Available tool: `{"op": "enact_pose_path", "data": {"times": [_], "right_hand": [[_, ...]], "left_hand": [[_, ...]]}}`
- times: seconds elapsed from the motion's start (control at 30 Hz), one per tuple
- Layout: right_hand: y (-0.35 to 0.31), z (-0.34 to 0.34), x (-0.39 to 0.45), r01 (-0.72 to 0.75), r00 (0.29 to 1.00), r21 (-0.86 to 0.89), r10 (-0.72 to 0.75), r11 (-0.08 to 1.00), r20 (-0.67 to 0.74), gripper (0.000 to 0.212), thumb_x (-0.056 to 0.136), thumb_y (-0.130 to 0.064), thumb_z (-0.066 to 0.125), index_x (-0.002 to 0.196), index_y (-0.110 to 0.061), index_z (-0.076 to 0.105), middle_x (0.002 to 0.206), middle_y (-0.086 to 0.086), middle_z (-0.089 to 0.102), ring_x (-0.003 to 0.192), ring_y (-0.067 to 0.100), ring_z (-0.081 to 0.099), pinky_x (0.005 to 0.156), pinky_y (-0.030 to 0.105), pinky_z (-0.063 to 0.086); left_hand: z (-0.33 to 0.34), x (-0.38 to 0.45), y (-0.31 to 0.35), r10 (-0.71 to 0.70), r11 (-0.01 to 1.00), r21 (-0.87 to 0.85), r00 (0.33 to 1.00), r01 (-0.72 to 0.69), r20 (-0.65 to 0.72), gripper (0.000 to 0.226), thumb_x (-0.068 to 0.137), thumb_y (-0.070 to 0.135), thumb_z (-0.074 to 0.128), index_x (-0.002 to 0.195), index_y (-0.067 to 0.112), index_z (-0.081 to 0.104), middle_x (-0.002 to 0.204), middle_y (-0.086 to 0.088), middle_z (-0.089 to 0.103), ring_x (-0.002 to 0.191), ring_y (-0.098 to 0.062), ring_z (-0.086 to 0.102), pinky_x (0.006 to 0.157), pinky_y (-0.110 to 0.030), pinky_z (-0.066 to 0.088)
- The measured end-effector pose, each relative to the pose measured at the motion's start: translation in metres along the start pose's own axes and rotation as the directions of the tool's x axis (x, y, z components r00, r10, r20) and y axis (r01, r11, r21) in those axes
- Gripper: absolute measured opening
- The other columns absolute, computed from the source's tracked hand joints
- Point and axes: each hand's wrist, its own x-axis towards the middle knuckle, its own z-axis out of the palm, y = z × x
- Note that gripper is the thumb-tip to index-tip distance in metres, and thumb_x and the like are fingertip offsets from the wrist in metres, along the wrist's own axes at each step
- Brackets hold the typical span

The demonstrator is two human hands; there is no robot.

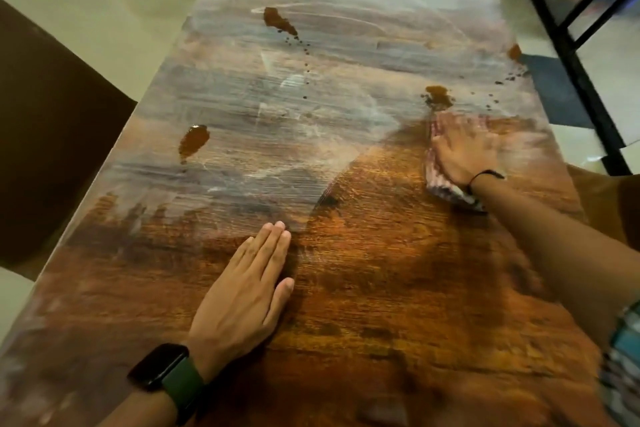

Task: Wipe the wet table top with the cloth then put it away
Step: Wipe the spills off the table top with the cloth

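Left hand (242, 291), lower centre of frame: palm down, flat on the wooden surface (381, 288), fingers straight and pressed together, thumb slightly apart; dark smartwatch (166, 374) w/ green strap at wrist. Right hand (467, 149), centre right: arm extended across frame from lower right, palm down, fingers spread and straight, pressing flat on the cloth (440, 184); thin black cord (485, 175) at wrist. Cloth: pale, patterned, bunched beneath and below right hand, near surface's right edge; blurred. Brown liquid puddles: upper centre (277, 21), centre left (194, 142), just above right hand (438, 97), right edge (514, 51); small droplets trail between. Whitish smears cover upper half of surface. Dark chair (52, 135) at left edge of frame; black metal frame (571, 55) at upper right, just beside surface.
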Motion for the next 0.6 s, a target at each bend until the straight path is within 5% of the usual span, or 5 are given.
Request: {"op": "enact_pose_path", "data": {"times": [0.1,0.17,0.33,0.47,0.6], "right_hand": [[0.008,-0.005,0.02,-0.298,0.954,0.045,0.299,0.953,-0.005,0.057,0.099,-0.044,0.018,0.152,-0.027,0.006,0.16,-0.004,-0.003,0.146,0.024,-0.007,0.114,0.056,-0.001],[-0.018,-0.006,0.012,-0.301,0.954,0.051,0.301,0.952,0.012,0.058,0.099,-0.045,0.017,0.152,-0.025,0.003,0.159,-0.003,-0.006,0.145,0.027,-0.009,0.114,0.057,-0.003],[-0.138,0.01,-0.049,0.171,0.984,-0.053,-0.168,0.984,0.064,0.067,0.09,-0.05,0.0,0.15,-0.024,-0.008,0.157,-0.002,-0.014,0.144,0.027,-0.012,0.11,0.056,-0.013],[-0.214,0.024,-0.137,0.548,0.832,-0.075,-0.535,0.833,0.145,0.066,0.088,-0.049,-0.007,0.15,-0.026,-0.005,0.157,-0.006,-0.013,0.145,0.025,-0.014,0.11,0.054,-0.015],[-0.211,0.037,-0.201,0.725,0.679,-0.004,-0.714,0.689,0.168,0.066,0.09,-0.048,0.003,0.151,-0.024,0.005,0.156,-0.007,-0.006,0.144,0.023,-0.011,0.114,0.053,-0.01]], "left_hand": [[0.002,0.002,0.001,0.006,1.0,0.013,1.0,-0.006,-0.026,0.058,0.1,0.042,0.011,0.145,0.006,0.018,0.153,-0.01,0.016,0.142,-0.016,0.005,0.114,-0.028,0.002],[0.003,0.001,0.001,0.005,1.0,0.015,0.999,-0.004,-0.035,0.057,0.1,0.04,0.012,0.145,0.005,0.017,0.153,-0.011,0.017,0.142,-0.017,0.006,0.113,-0.03,0.004],[-0.002,0.0,0.004,-0.003,0.994,-0.105,0.997,-0.005,-0.078,0.059,0.099,0.042,0.012,0.146,0.007,0.005,0.155,-0.009,0.008,0.143,-0.013,-0.001,0.114,-0.027,0.0],[-0.013,0.001,0.0,-0.214,0.921,-0.362,0.964,0.146,-0.155,0.062,0.092,0.045,0.012,0.144,0.014,0.0,0.154,0.0,-0.004,0.14,-0.003,-0.011,0.113,-0.018,-0.009],[-0.023,-0.014,-0.019,-0.346,0.899,-0.325,0.931,0.294,-0.114,0.075,0.084,0.054,0.0,0.145,0.011,0.001,0.155,-0.004,-0.002,0.138,-0.004,-0.009,0.111,-0.017,-0.01]]}}
